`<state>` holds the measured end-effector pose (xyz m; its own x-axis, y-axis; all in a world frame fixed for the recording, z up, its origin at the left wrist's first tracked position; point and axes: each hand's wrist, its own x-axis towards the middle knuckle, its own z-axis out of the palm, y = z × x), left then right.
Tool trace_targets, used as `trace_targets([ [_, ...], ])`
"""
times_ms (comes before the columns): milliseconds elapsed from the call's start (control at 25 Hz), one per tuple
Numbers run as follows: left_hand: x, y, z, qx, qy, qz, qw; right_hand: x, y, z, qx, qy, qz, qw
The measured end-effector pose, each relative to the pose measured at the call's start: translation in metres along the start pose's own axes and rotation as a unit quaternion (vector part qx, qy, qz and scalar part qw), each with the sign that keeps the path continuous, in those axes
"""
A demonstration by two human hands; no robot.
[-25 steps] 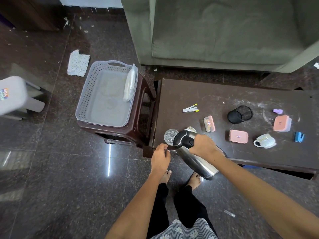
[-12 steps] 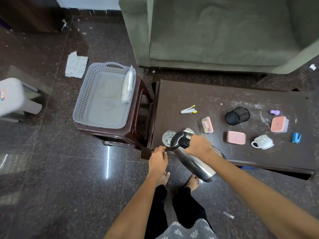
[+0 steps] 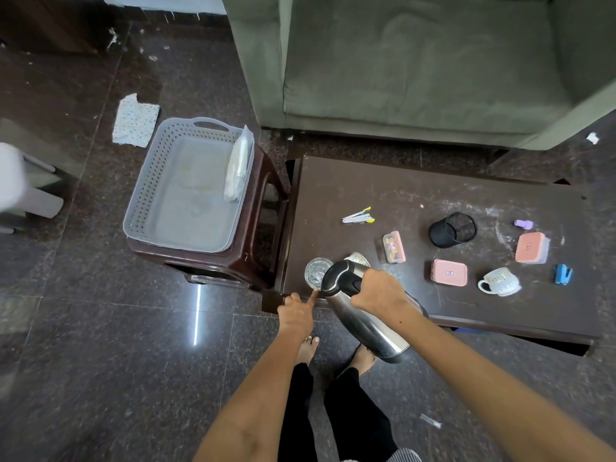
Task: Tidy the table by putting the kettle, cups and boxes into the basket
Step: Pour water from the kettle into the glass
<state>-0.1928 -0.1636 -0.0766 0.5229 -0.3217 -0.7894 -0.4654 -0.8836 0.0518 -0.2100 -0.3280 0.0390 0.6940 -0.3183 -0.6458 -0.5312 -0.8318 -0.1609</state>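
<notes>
while the right hand point(image 3: 378, 290) grips the steel kettle point(image 3: 366, 315) mid-frame, the left hand point(image 3: 296, 315) pokes one finger at a glass point(image 3: 316, 272), holding nothing.

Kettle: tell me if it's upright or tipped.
Tipped. The right hand grips the kettle by its black top, which leans toward the glass, while the steel base points back toward the person, off the table.

A steel kettle point(image 3: 366, 308) with a black top is held tilted at the table's near edge. A glass point(image 3: 316, 272) stands at its 10 o'clock. A white cup point(image 3: 500, 282) and three pink boxes point(image 3: 449, 272) lie at 3 o'clock. The grey basket point(image 3: 143, 195) sits at 10 o'clock.
</notes>
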Motion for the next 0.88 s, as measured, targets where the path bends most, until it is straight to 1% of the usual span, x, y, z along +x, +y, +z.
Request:
trace_targets([
  [280,0.013,0.003,0.003,0.046,0.023,0.006,0.999,-0.006,0.004,-0.002,0.019,0.002,-0.002,1.0],
  [680,0.021,0.011,0.008,0.041,-0.007,-0.01,0.999,-0.01,0.018,0.004,0.037,-0.018,-0.006,0.999],
  [880,0.023,0.013,0.01,0.034,-0.017,-0.023,0.999,-0.006,0.011,0.0,0.033,-0.008,-0.008,0.999],
])
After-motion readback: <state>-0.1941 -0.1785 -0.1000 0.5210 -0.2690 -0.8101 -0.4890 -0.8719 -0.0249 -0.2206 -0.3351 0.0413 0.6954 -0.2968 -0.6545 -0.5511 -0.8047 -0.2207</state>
